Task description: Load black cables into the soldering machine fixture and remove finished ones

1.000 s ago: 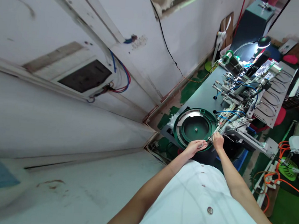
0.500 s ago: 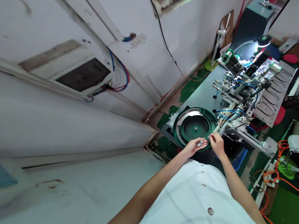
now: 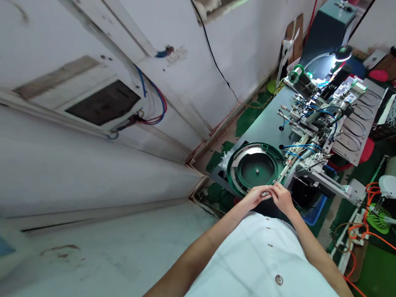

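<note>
Small shiny metal parts [image 3: 265,193] lie in the cupped palm of my left hand [image 3: 255,196], too small to name more exactly. My right hand [image 3: 281,197] meets it, its bent fingertips touching the left fingers and the parts. Whether the right fingertips pinch a piece cannot be made out. Both hands are over the near rim of a round green vibratory feeder bowl [image 3: 230,167]. A metal feed track [image 3: 292,163] runs from the bowl's right side, just beyond my right hand.
An assembly machine [image 3: 321,113] with blue air tubes fills the grey table [image 3: 266,120]. A lit desk lamp [image 3: 343,52] stands at its far end. A blue bin [image 3: 317,212] sits low on the right, near orange hoses [image 3: 364,232]. The white wall [image 3: 173,118] is at left.
My right hand has moved left and slightly down from beside the track, so its fingers now meet my left hand. The left fingers have curled up more around the metal parts.
</note>
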Available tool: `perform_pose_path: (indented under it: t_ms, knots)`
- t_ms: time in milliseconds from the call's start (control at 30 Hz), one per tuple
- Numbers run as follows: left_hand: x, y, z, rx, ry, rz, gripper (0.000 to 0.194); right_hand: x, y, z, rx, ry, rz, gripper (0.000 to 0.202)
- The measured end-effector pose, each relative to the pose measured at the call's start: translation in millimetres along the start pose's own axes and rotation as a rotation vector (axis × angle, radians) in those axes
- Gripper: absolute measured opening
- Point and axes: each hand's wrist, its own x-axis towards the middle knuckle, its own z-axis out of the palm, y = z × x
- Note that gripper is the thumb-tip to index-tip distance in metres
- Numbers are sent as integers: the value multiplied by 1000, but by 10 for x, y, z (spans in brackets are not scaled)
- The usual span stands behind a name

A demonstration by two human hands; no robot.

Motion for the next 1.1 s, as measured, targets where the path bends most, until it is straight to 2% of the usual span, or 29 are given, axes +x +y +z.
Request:
perform_pose_path:
  t_ms: [167, 267, 467, 733, 800, 933, 1100]
  knots:
    - [-8, -19, -24, 26, 5, 31, 8, 17, 5, 49, 24, 95, 84, 23]
    - [25, -41, -40, 42, 24, 46, 11, 9, -4, 56, 6, 112, 82, 20]
    - [60, -71, -50, 98, 57, 74, 18, -17, 18, -1, -68, 16, -47, 23]
    - [19, -53, -61, 146, 44, -20, 3, -82, 127, 14, -133, -64, -163, 25]
    - [12, -53, -56, 146, 36, -45, 5, -109, 143, 57, -139, -55, -161, 26]
    - [3, -60, -42, 140, 27, -77, 10, -89, 299, 155, -170, 22, -70, 30]
    - [-23, -48, -48, 130, 46, -74, 15, 108, 741, 277, -306, 167, 144, 35]
